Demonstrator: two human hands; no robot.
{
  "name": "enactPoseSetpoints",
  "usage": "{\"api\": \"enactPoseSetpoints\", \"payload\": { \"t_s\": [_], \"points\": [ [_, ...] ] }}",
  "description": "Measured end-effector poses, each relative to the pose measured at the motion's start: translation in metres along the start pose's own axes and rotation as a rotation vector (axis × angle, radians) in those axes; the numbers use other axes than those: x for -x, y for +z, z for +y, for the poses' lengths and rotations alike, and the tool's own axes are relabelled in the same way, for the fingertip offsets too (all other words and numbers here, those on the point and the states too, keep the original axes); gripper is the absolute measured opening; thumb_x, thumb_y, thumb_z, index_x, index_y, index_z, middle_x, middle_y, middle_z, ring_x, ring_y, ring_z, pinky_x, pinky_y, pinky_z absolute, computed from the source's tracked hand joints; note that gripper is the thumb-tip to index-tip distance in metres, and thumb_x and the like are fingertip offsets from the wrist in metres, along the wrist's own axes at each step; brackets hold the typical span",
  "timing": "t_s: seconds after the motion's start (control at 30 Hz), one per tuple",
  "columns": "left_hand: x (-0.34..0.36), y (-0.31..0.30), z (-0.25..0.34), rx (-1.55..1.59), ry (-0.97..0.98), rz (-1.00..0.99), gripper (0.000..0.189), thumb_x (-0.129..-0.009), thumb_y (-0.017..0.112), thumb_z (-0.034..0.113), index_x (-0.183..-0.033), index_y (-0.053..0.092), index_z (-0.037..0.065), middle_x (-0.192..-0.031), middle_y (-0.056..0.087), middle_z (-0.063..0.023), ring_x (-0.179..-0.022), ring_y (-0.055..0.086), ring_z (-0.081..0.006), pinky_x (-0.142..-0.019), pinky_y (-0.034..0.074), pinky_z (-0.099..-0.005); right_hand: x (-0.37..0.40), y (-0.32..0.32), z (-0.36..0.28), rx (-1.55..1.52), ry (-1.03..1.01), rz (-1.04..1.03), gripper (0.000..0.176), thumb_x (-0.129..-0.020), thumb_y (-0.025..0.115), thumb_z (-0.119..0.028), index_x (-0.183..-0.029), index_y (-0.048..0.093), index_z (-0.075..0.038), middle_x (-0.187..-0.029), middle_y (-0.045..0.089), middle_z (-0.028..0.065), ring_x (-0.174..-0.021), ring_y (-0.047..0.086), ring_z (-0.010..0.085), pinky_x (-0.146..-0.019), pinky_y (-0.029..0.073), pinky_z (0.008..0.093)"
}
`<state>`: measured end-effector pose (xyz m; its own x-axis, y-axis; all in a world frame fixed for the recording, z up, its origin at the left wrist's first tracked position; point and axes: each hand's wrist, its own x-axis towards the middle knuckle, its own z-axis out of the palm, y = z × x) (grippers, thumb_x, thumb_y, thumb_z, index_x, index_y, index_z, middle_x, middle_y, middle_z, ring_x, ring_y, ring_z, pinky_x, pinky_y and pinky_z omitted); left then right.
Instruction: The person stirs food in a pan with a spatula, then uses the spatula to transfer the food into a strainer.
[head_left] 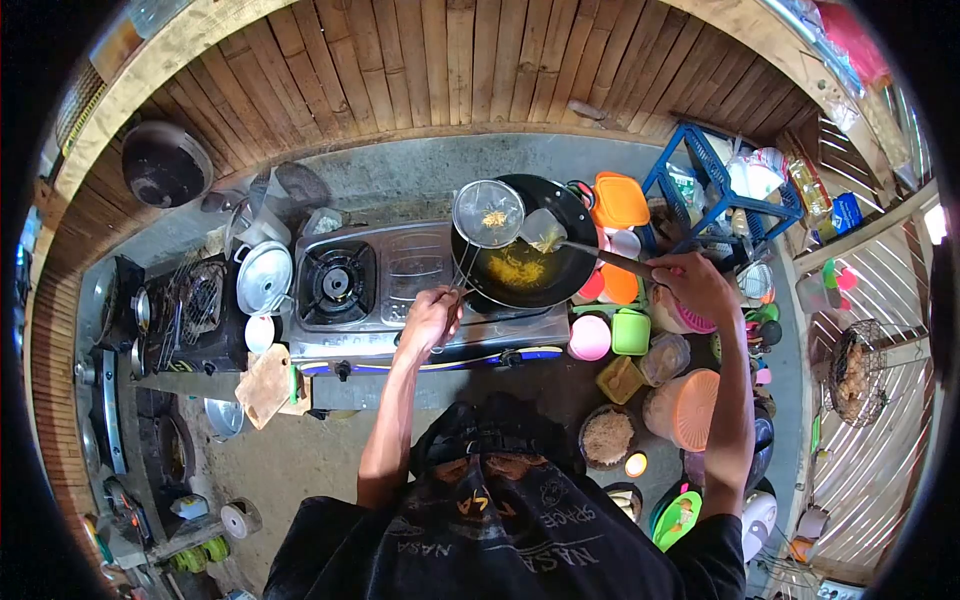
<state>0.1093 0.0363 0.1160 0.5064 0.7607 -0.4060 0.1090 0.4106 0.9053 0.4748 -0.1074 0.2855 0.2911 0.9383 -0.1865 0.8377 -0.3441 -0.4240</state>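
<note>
A black wok (570, 282) stands on the right side of the steel gas stove (400, 345), with yellow bits in oil at its bottom. My left hand (433, 318) is closed round the handle of a round wire strainer (485, 205), held over the wok's left edge with a few golden bits in its mesh. In my right hand (692, 290) is the long handle of a spatula (543, 230). The spatula's metal blade is inside the wok, right of the strainer, with some yellow bits on it.
A bare burner (337, 285) is on the stove's left. Farther left are a metal lid (264, 280) and a wooden cutting board (264, 385). Several plastic containers, including a pink one (589, 338), and a blue rack (722, 180) stand at the right.
</note>
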Motion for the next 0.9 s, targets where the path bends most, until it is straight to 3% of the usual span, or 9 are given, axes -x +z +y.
{"api": "enactPoseSetpoints", "payload": {
  "t_s": [0.17,0.23,0.27,0.33,0.4,0.6,0.73,0.8,0.9],
  "points": [
    [-0.004,0.001,-0.009,-0.027,-0.064,-0.031,0.027,-0.103,0.048,0.021,-0.112,0.062,0.0,-0.068,0.056,-0.0003,-0.048,0.048,-0.0083,-0.04,0.034,-0.0244,0.001,0.015,-0.005,-0.062,-0.003,0.04,0.029,-0.094,0.063,-0.02,-0.117,0.071,-0.005,-0.08,0.07,0.0189,-0.076,0.069,0.0223,-0.069,0.052,0.0385],
    [0.005,0.01,0.001,0.008,-0.09,-0.033,0.026,-0.103,0.049,0.02,-0.111,0.064,0.0,-0.066,0.057,-0.0005,-0.048,0.049,-0.0084,-0.041,0.036,-0.0247,0.006,0.032,-0.014,-0.081,-0.058,0.15,0.029,-0.093,0.063,-0.024,-0.117,0.071,-0.011,-0.082,0.07,0.0212,-0.069,0.068,0.0393,-0.065,0.051,0.0456],
    [0.006,0.012,0.001,0.011,-0.091,-0.045,0.024,-0.102,0.051,0.019,-0.11,0.064,0.0,-0.066,0.056,-0.0002,-0.049,0.049,-0.0087,-0.041,0.037,-0.0244,0.006,0.046,-0.01,-0.079,-0.065,0.151,0.029,-0.093,0.063,-0.024,-0.117,0.071,-0.011,-0.082,0.07,0.0212,-0.069,0.068,0.0393,-0.065,0.051,0.0456],
    [0.008,0.013,0.001,0.022,-0.096,-0.062,0.022,-0.101,0.052,0.018,-0.109,0.064,0.001,-0.066,0.056,0.0002,-0.05,0.049,-0.0091,-0.042,0.037,-0.0245,0.007,0.078,-0.002,0.078,-0.311,0.349,0.032,-0.093,0.064,-0.023,-0.124,0.067,-0.013,-0.081,0.069,0.0229,-0.072,0.067,0.0407,-0.067,0.051,0.0481],
    [0.009,0.012,0.001,0.043,-0.099,-0.061,0.022,-0.101,0.052,0.019,-0.109,0.064,0.002,-0.067,0.055,0.0002,-0.05,0.049,-0.0091,-0.041,0.037,-0.0245,0.013,0.094,-0.004,0.081,-0.4,0.383,0.037,-0.093,0.064,-0.02,-0.13,0.062,-0.014,-0.083,0.068,0.0227,-0.075,0.067,0.0409,-0.068,0.051,0.0503],
    [0.008,0.007,-0.004,0.112,-0.114,-0.054,0.02,-0.103,0.05,0.02,-0.104,0.061,0.004,-0.067,0.054,0.0002,-0.049,0.048,-0.0092,-0.041,0.034,-0.0255,0.026,0.107,-0.016,-0.027,-0.289,0.345,0.037,-0.093,0.063,-0.014,-0.13,0.062,-0.012,-0.088,0.064,0.0229,-0.082,0.064,0.0422,-0.071,0.049,0.0507],
    [0.007,0.004,-0.005,0.098,-0.133,-0.04,0.023,-0.103,0.05,0.021,-0.11,0.061,0.002,-0.068,0.054,0.0005,-0.049,0.047,-0.0088,-0.041,0.034,-0.0251,0.029,0.109,-0.016,-0.078,-0.273,0.328,0.037,-0.094,0.062,-0.013,-0.131,0.061,-0.01,-0.092,0.066,0.0241,-0.085,0.066,0.042,-0.073,0.051,0.0493],
    [0.008,0.002,-0.004,0.078,-0.104,-0.026,0.024,-0.103,0.049,0.021,-0.111,0.061,0.002,-0.068,0.054,0.0006,-0.049,0.047,-0.0086,-0.041,0.034,-0.0251,0.026,0.11,-0.014,-0.218,-0.283,0.397,0.036,-0.095,0.061,-0.012,-0.131,0.06,-0.007,-0.097,0.067,0.0249,-0.09,0.067,0.0417,-0.076,0.052,0.0462],
    [0.009,-0.002,-0.006,0.033,-0.082,-0.008,0.023,-0.102,0.051,0.023,-0.107,0.062,0.003,-0.069,0.057,0.0,-0.051,0.049,-0.0083,-0.042,0.037,-0.0239,0.027,0.102,-0.008,-0.243,-0.183,0.343,0.033,-0.098,0.058,-0.014,-0.13,0.06,-0.004,-0.101,0.069,0.0251,-0.092,0.069,0.0403,-0.08,0.052,0.0432]
  ]
}}
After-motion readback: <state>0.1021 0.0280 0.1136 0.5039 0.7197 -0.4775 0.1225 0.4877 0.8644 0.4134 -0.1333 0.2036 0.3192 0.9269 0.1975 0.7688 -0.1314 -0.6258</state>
